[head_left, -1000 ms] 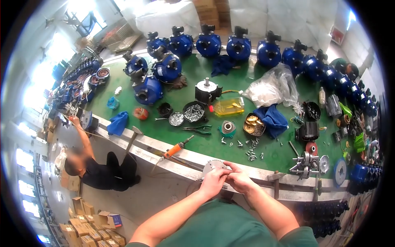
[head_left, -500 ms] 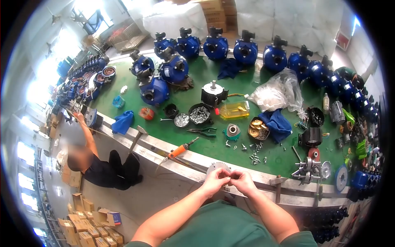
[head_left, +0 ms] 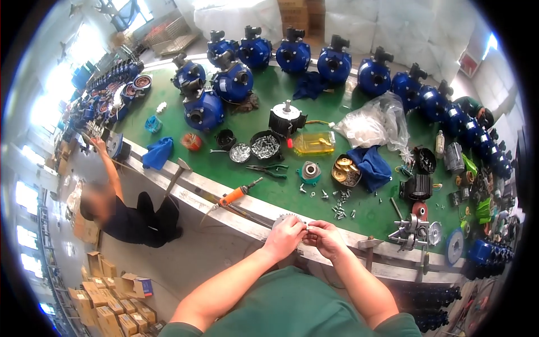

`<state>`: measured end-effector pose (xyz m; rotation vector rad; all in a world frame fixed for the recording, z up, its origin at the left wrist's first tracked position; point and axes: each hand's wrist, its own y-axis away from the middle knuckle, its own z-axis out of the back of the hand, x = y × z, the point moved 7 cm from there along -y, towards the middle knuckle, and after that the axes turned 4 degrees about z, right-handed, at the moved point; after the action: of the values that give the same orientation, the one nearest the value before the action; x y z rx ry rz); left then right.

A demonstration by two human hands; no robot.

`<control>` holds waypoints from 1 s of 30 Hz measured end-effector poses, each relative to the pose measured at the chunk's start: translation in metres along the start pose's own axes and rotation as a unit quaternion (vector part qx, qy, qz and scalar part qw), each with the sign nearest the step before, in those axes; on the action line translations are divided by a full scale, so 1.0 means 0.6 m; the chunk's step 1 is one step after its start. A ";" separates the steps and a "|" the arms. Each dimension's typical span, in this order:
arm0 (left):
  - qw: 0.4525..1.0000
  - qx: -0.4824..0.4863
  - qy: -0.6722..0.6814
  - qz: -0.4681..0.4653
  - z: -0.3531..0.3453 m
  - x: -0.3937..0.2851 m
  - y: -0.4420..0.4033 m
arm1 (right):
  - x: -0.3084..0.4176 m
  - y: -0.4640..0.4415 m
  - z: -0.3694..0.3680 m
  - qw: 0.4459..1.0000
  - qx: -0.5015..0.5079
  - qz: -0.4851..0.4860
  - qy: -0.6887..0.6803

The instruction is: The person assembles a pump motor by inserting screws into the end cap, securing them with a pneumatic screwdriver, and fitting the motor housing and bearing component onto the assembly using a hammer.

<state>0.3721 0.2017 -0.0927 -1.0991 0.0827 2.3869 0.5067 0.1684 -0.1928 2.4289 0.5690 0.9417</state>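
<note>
Over the near edge of the bench, my left hand [head_left: 285,238] and my right hand [head_left: 327,238] meet at the fingertips. Both are closed in a pinch around something too small to make out. Partly behind my left hand lies a grey toothed disc [head_left: 286,217]. Left of it, an orange-handled power tool [head_left: 233,195] rests on the bench rail. A hammer [head_left: 369,245] sits on the rail just right of my right hand. Loose bolts [head_left: 341,210] are scattered on the green top beyond my hands.
Blue pumps [head_left: 293,51] line the far edge. Mid-bench are a motor [head_left: 286,119], a yellow liquid bottle [head_left: 314,144], a bowl of bolts [head_left: 264,146], pliers [head_left: 269,170] and a blue cloth [head_left: 373,168]. A metal fixture [head_left: 411,233] stands right. A co-worker [head_left: 135,216] sits left.
My fingertips have shifted their pinch, and my left hand now lies more over the toothed disc. The whole view has moved slightly. The co-worker's arm still reaches to the bench.
</note>
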 end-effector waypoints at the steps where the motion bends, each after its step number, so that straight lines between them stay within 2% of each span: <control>1: 1.000 0.008 0.001 0.012 -0.002 0.006 0.001 | 0.001 -0.004 0.005 1.000 -0.010 0.006 0.003; 4: 0.997 -0.050 0.016 0.056 0.007 0.038 0.017 | 0.004 -0.032 0.042 0.997 -0.071 0.042 0.002; 5: 0.994 -0.034 -0.023 0.104 -0.007 0.084 0.035 | 0.007 -0.044 0.061 0.994 -0.089 0.064 0.019; 8: 0.950 0.012 0.022 0.311 -0.016 0.179 0.094 | 0.007 -0.079 0.094 0.986 -0.095 0.104 0.089; 11: 0.888 -0.034 0.116 0.443 -0.019 0.220 0.142 | -0.004 -0.107 0.097 0.973 -0.071 0.108 0.190; 14: 0.922 -0.129 0.019 0.364 -0.022 0.236 0.168 | 0.000 -0.119 0.082 0.959 -0.049 0.123 0.250; 15: 0.920 -0.130 0.028 0.368 -0.028 0.246 0.172 | 0.005 -0.121 0.074 0.947 -0.043 0.124 0.294; 18: 0.915 -0.123 0.045 0.381 -0.036 0.256 0.176 | 0.030 -0.110 0.028 0.820 0.006 0.179 0.543; 19: 0.915 -0.114 0.042 0.385 -0.036 0.257 0.175 | 0.030 -0.108 0.019 0.811 0.042 0.202 0.547; 23: 0.915 -0.087 0.029 0.392 -0.036 0.261 0.172 | 0.043 -0.107 0.006 0.779 0.023 0.209 0.591; 26: 0.917 -0.076 0.033 0.391 -0.032 0.252 0.169 | 0.038 -0.115 0.022 0.803 0.008 0.162 0.573; 30: 0.930 -0.073 0.002 0.359 -0.030 0.238 0.164 | 0.025 -0.122 0.019 0.702 0.036 0.164 0.693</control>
<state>0.2604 0.1713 -0.2232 -1.3020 0.3721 3.0758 0.5097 0.2321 -0.2333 1.3982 0.5776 2.9054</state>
